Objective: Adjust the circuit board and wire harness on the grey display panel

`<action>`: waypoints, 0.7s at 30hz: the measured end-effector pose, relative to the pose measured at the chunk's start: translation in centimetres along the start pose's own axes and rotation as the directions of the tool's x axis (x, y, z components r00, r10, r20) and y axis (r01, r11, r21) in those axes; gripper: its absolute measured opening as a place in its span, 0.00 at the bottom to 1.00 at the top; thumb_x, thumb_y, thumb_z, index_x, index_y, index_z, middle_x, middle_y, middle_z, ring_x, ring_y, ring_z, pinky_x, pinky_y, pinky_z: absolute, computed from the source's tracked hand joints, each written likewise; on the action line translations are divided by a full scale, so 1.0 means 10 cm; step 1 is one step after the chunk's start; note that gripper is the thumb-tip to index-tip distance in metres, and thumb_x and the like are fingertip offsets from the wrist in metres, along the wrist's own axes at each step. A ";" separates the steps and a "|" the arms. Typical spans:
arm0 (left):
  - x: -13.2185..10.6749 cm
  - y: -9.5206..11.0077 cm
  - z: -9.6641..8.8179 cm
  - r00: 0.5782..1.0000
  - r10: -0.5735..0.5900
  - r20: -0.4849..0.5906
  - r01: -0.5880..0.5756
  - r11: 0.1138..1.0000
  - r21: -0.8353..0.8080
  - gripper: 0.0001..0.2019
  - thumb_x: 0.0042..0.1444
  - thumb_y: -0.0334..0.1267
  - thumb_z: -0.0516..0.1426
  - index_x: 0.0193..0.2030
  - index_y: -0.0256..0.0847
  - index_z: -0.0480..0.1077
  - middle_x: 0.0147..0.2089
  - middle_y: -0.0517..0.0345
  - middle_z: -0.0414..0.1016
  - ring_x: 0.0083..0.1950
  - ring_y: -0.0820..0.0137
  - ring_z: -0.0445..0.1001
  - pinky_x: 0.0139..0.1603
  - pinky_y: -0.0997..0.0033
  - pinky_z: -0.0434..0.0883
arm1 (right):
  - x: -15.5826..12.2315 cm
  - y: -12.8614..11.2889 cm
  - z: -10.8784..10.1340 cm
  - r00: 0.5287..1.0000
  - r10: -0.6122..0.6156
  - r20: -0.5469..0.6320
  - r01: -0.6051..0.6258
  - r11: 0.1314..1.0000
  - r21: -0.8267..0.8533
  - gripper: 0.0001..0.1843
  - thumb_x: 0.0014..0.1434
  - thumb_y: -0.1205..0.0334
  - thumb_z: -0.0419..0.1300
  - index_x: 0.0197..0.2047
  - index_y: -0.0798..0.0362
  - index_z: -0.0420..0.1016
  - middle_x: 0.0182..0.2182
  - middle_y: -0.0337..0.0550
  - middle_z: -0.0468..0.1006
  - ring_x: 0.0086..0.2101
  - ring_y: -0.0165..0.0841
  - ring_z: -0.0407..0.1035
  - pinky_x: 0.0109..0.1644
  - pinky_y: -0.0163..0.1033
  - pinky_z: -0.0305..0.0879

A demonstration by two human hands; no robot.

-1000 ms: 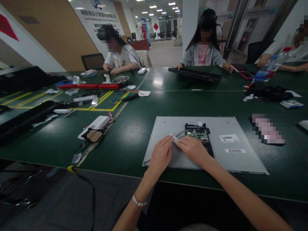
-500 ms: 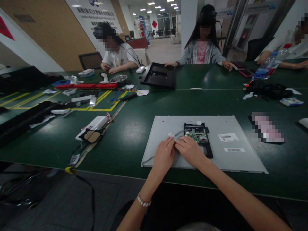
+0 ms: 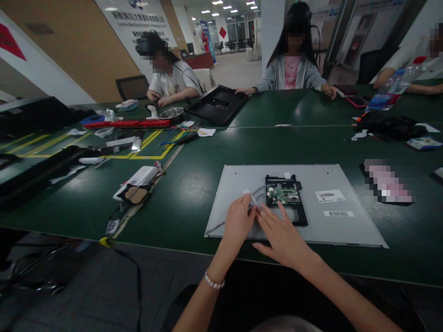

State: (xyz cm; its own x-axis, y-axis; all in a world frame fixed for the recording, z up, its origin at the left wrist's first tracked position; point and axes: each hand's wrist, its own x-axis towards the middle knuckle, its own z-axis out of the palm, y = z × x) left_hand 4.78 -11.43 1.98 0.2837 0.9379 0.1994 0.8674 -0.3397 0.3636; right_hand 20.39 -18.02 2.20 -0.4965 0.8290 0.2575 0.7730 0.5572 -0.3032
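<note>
A flat grey metal panel, like the back of a screen, lies on the table in front of me. On it sits a black plastic bracket carrying a green circuit board. Grey cables lead from the board toward a pale strip of tape. My left hand is closed at this tape, thumb and fingers together; its fingertips partly cover it. Beside it my right hand is spread flat over the panel, thumb apart, fingertips close to the left thumb and the bracket's lower edge. Nothing shows in it.
A pixelated pink phone-like object lies right of the panel. To the left rests a white device with a black strap. Across the table a person's hand touches a black frame. Bottles stand at the far right.
My right hand has drawn back toward me from the tape and its fingers have spread. My left hand stays at the tape. Across the table, the black frame has turned and shifted left.
</note>
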 end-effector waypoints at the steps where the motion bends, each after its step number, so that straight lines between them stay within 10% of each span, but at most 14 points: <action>1: 0.01 -0.01 0.00 1.000 -0.005 -0.005 0.005 1.000 -0.013 0.17 0.60 0.31 0.57 0.57 0.37 0.68 0.56 0.45 0.75 0.57 0.59 0.74 0.59 0.57 0.71 | -0.02 -0.01 -0.02 1.000 0.004 0.009 -0.004 1.000 0.010 0.35 0.66 0.46 0.50 0.67 0.63 0.60 0.66 0.57 0.62 0.68 0.45 0.50 0.72 0.62 0.31; 10: 0.05 -0.09 0.08 0.991 0.046 -0.124 -0.060 0.992 -0.111 0.16 0.56 0.30 0.58 0.52 0.38 0.69 0.53 0.47 0.77 0.55 0.59 0.76 0.58 0.55 0.72 | -0.59 0.54 -0.42 0.962 0.259 -0.088 -0.245 0.958 0.147 0.27 0.69 0.52 0.48 0.67 0.51 0.61 0.63 0.49 0.68 0.66 0.43 0.55 0.69 0.63 0.47; 21: 0.04 -0.03 0.04 0.978 0.061 -0.200 -0.092 0.984 -0.151 0.16 0.58 0.28 0.56 0.54 0.38 0.69 0.60 0.46 0.71 0.61 0.59 0.70 0.64 0.51 0.67 | -1.45 1.73 -0.57 0.592 0.776 -0.218 -0.702 0.629 0.335 0.30 0.63 0.43 0.50 0.62 0.50 0.68 0.64 0.51 0.67 0.60 0.48 0.64 0.65 0.57 0.60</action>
State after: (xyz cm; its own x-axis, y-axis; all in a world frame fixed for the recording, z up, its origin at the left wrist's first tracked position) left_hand 4.79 -10.90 1.54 0.2487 0.8825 0.3992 0.7656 -0.4315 0.4770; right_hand 43.25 -20.66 -1.53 0.3921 0.9125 0.1166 0.7023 -0.2150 -0.6786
